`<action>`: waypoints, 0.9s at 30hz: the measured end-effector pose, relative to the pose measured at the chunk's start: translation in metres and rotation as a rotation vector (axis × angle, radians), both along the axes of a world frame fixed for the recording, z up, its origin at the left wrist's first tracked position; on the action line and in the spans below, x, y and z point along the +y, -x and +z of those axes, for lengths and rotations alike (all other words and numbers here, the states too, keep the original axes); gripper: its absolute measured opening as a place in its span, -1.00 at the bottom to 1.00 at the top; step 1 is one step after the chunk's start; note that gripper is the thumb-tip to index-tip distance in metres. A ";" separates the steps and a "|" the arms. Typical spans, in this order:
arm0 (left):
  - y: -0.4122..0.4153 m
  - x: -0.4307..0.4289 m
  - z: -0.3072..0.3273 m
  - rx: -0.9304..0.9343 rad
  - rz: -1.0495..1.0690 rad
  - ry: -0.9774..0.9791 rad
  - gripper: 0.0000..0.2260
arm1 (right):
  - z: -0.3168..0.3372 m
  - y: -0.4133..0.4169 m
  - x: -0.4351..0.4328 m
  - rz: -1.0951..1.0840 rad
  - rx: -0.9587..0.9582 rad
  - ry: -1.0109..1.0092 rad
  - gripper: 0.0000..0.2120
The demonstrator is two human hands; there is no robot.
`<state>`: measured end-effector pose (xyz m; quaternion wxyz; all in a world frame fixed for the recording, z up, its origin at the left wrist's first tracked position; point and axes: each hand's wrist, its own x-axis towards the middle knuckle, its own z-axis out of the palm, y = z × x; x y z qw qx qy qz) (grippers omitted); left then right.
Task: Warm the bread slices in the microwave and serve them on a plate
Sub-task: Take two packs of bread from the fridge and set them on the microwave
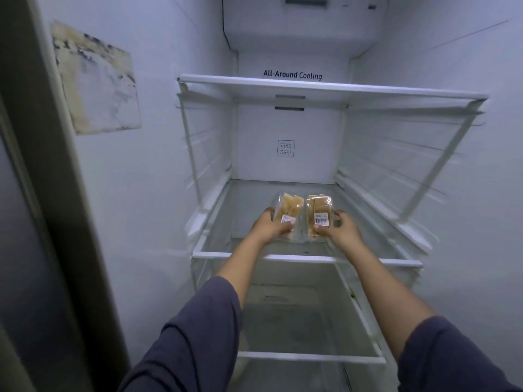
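Two clear plastic packs of bread slices lie side by side on the middle glass shelf [226,254] of an open fridge. My left hand [271,226] grips the left bread pack [288,210] at its near end, thumb on top by the white label. My right hand [341,229] grips the right bread pack [318,212] the same way, thumb beside its barcode label. Both packs sit on or just above the shelf; I cannot tell which. No microwave or plate is in view.
An upper glass shelf [325,86] spans the fridge above the hands. A lower shelf [308,357] sits beneath my forearms. A stained patch [96,80] marks the left inner wall, and the dark fridge edge [56,193] runs down the left.
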<state>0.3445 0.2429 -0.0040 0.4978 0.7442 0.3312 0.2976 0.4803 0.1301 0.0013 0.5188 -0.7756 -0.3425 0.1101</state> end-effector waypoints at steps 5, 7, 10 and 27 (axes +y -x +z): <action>0.001 -0.005 0.002 -0.087 -0.002 0.045 -0.59 | 0.003 0.002 -0.009 -0.007 0.041 -0.054 -0.38; 0.001 -0.007 0.001 -0.117 0.012 0.093 -0.59 | 0.004 0.003 -0.013 -0.006 0.093 -0.082 -0.41; 0.001 -0.017 0.000 -0.184 -0.018 0.187 -0.62 | 0.000 0.010 -0.020 0.014 0.312 -0.216 -0.48; 0.095 -0.131 0.017 -0.441 -0.230 0.483 -0.41 | -0.014 0.108 -0.140 0.076 0.704 -0.517 -0.43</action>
